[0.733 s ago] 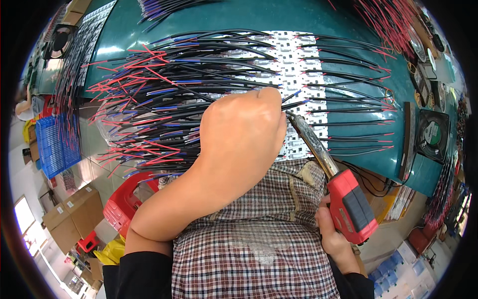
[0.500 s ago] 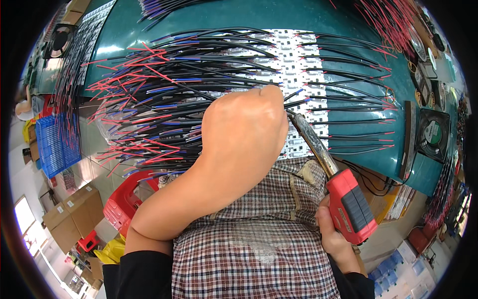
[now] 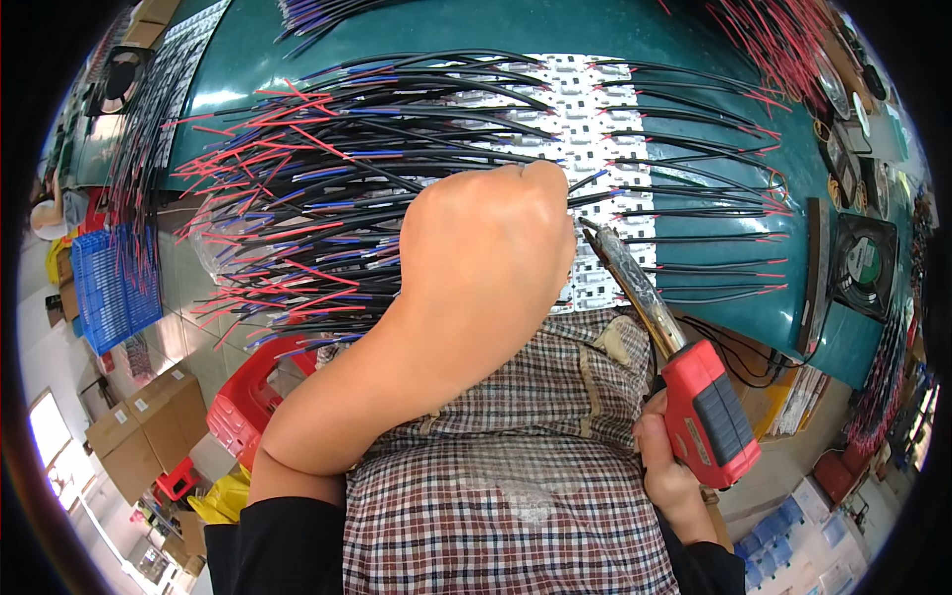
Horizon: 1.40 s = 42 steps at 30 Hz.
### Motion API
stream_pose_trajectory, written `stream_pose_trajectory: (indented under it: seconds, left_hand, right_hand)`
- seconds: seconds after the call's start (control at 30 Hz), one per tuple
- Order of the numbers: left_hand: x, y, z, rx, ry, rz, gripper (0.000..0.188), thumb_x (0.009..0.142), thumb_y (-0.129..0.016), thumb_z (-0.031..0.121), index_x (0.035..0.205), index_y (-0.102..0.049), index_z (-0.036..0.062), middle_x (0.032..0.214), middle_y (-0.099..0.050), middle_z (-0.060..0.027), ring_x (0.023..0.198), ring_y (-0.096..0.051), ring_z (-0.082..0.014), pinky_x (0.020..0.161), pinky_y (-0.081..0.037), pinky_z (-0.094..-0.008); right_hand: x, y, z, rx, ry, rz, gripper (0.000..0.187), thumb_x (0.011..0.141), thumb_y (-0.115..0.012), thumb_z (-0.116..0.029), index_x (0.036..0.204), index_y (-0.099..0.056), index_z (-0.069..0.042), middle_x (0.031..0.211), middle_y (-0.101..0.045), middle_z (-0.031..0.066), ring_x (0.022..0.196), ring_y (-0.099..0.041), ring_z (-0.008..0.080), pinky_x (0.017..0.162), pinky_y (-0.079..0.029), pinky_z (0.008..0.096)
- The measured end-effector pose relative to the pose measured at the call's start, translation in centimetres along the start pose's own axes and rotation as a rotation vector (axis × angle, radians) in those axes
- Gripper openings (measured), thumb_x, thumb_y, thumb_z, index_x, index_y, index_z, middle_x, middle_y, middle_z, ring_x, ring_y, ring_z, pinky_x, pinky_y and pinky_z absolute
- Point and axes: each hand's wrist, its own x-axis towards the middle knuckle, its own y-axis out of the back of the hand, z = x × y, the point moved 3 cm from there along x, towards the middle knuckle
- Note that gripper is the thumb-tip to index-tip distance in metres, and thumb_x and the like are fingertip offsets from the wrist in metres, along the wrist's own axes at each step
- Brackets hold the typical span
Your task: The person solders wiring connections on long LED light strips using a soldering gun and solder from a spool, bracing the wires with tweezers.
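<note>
My left hand is closed over a panel of white circuit boards, back of the hand up. A black wire with a blue end sticks out past its fingertips, which are hidden. My right hand is wrapped round the handle of a red and black soldering gun. The gun's long metal barrel slants up and left, its tip over the boards, just right of my left fingers. Thick bunches of black wires with red and blue ends spread left from the panel; shorter black wires run right.
The panel lies on a green tabletop. A dark fan and a bar stand at the right. Red wires lie at the far right. A blue crate and cardboard boxes are off to the left.
The soldering gun has shifted slightly right, with my right hand, and its tip sits a little farther from my left fingers. My left hand has hardly moved.
</note>
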Motion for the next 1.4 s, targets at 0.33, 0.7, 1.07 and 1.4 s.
stream_pose_trajectory:
  seconds: [0.33, 0.7, 1.07, 1.4]
  left_hand:
    - [0.5, 0.1, -0.5, 0.005, -0.003, -0.052, 0.017, 0.081, -0.073, 0.013, 0.074, -0.063, 0.001, 0.064, -0.065, -0.0126, 0.06, -0.066, -0.0301, 0.057, -0.051, -0.041]
    - [0.1, -0.3, 0.1, 0.028, -0.014, -0.008, 0.014, 0.08, -0.073, 0.01, 0.075, -0.062, 0.0017, 0.065, -0.064, -0.0129, 0.06, -0.065, -0.0317, 0.058, -0.052, -0.0423]
    - [0.3, 0.3, 0.1, -0.104, 0.01, -0.038, 0.016, 0.087, -0.071, 0.015, 0.089, -0.063, 0.0019, 0.063, -0.063, -0.0128, 0.06, -0.064, -0.0333, 0.056, -0.05, -0.0428]
    - [0.4, 2.8, 0.8, -0.015, -0.132, 0.223, 0.011, 0.09, -0.07, 0.012, 0.092, -0.065, 0.0019, 0.074, -0.063, -0.0126, 0.065, -0.062, -0.0312, 0.057, -0.047, -0.0399]
  right_hand:
    - [0.3, -0.4, -0.2, 0.102, -0.013, 0.025, 0.021, 0.081, -0.075, -0.005, 0.101, -0.069, -0.002, 0.085, -0.068, 0.0103, 0.074, -0.068, 0.0268, 0.067, -0.054, 0.0369]
    - [-0.2, 0.4, -0.5, 0.005, 0.005, -0.055, 0.018, 0.086, -0.073, -0.008, 0.103, -0.067, -0.003, 0.087, -0.067, 0.009, 0.078, -0.066, 0.0238, 0.072, -0.053, 0.0358]
    - [0.2, 0.1, -0.7, 0.1, 0.155, 0.05, 0.013, 0.1, -0.055, -0.012, 0.093, -0.048, -0.003, 0.072, -0.05, 0.0066, 0.049, -0.04, 0.0088, 0.05, -0.041, 0.0253]
    - [-0.6, 0.5, -0.5, 0.165, 0.154, 0.025, 0.012, 0.1, -0.056, -0.011, 0.097, -0.047, -0.004, 0.071, -0.049, 0.0063, 0.048, -0.04, 0.0094, 0.05, -0.041, 0.0259]
